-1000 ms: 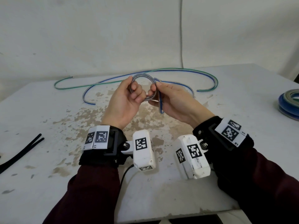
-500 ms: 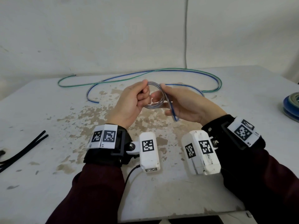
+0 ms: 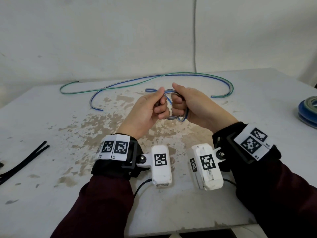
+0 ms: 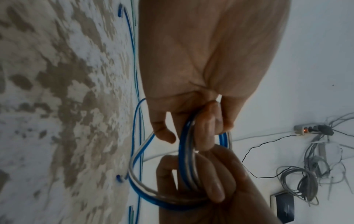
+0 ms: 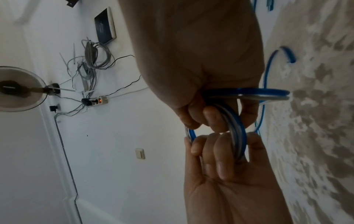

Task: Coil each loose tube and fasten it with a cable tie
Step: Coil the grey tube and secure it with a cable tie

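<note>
Above the middle of the worn white table [image 3: 257, 103], both hands hold up a small coil of blue-and-clear tube [image 3: 173, 117], clear of the surface. The left hand [image 3: 145, 112] has its fingers curled through the ring and its thumb pressed on the outside; the right hand [image 3: 193, 107] grips the opposite side the same way, so that the knuckles of the two nearly meet. From the left wrist camera the coil [image 4: 184, 166] shows as several turns lying side by side, with the fingers [image 4: 206, 128] hooked through them.

Behind the hands a long loose tube [image 3: 171, 75], one green strand and one blue, sweeps across the far part of the table. Where the held tube's free end runs is hard to tell, since the hands cover it. At the left edge lie black cable ties [image 3: 24, 162], cut off by the frame, so their number is uncertain. At the right edge sits a finished coil [image 3: 307, 109] of blue and grey-green tube, only partly in view; whether it is tied cannot be seen.

A grey cord [image 3: 194, 31] runs down the wall behind the table. The right wrist camera shows a power strip [image 5: 95, 101] with a lit switch, tangled grey cables [image 5: 93, 57] and a fan [image 5: 17, 89].
</note>
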Tool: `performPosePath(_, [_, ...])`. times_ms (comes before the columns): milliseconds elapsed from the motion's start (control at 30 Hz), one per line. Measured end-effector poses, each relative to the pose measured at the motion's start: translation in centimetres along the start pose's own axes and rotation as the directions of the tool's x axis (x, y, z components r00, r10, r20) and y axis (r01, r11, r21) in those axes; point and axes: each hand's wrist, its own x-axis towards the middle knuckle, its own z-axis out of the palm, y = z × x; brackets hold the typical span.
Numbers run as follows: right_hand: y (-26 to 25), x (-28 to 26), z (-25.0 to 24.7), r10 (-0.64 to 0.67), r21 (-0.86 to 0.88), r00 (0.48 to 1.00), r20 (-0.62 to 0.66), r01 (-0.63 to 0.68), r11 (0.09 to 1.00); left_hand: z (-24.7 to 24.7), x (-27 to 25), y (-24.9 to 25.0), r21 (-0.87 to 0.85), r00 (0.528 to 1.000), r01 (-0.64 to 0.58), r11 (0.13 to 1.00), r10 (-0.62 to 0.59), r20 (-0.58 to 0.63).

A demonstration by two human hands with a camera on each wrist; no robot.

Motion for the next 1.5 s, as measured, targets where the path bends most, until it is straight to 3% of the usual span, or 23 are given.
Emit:
performPosePath(167, [-0.3,-0.1,-0.4,0.003,-0.028,1.0,0.02,-0.003,1.0,-0.4,-0.1,0.0,0.035,0.998,-0.063,0.997,0.062,0.016])
performPosePath(400, [0.0,-0.3,0.0,-0.014,0.086,0.99,0.139,0.002,0.996,-0.9,0.3,-0.6,0.153,0.948,-0.19,0.97,0.222,-0.23])
performPosePath(500, [0.3,-0.2,0.3,-0.044,0.073,0.994,0.098,0.037,0.997,-0.9,0.6,-0.7,0.14,0.934,-0.208,0.968,0.239,-0.265])
performPosePath(600, [0.7,0.0,0.7,-0.158,0.026,0.987,0.009,0.157,0.987,-0.7,0.7,-0.7,0.103,0.93,-0.242,0.965,0.261,-0.259])
performPosePath(667, [0.8,0.0,0.9,-0.178,0.015,0.983,0.035,0.178,0.984,-0.7,0.7,-0.5,0.072,0.921,-0.253,0.965,0.263,-0.286])
performPosePath(767, [1.0,-0.1,0.8,-0.097,-0.064,0.985,0.139,0.107,0.992,-1.1,0.6,-0.2,-0.004,0.905,-0.273,0.962,0.255,-0.339])
performPosePath(867, [0.9,0.1,0.8,-0.119,-0.06,0.987,0.106,0.126,0.99,-1.1,0.4,0.0,-0.054,0.935,-0.232,0.971,0.207,-0.288])
performPosePath(967, [0.6,0.3,0.2,-0.129,-0.071,0.989,0.077,0.134,0.988,-0.7,0.0,0.7,-0.103,0.99,-0.08,0.991,0.066,-0.127])
performPosePath(1067, [0.3,0.0,-0.9,-0.059,-0.222,0.972,0.229,0.112,0.969,-0.7,-0.7,1.1,0.054,0.996,0.07,0.996,-0.073,0.046])
performPosePath(1133, [0.0,-0.5,-1.5,0.023,-0.307,0.955,0.296,0.072,0.949,-0.9,-1.0,0.9,0.185,0.993,0.073,0.98,-0.089,0.082])
performPosePath(1233, [-0.5,-0.9,-1.7,0.084,-0.267,0.961,0.263,-0.012,0.964,-1.0,-0.8,0.4,0.23,0.997,-0.063,0.971,0.051,0.057])
performPosePath(1400, [-0.5,-0.5,-1.3,0.069,-0.132,0.966,0.249,-0.037,0.991,-0.3,0.1,-0.3,0.255,0.938,-0.226,0.94,0.281,-0.205])
performPosePath(1500, [-0.3,-0.1,-0.4,0.049,0.129,0.974,0.219,-0.078,0.989,0.1,0.3,-0.4,0.127,0.901,-0.296,0.947,0.321,-0.292])
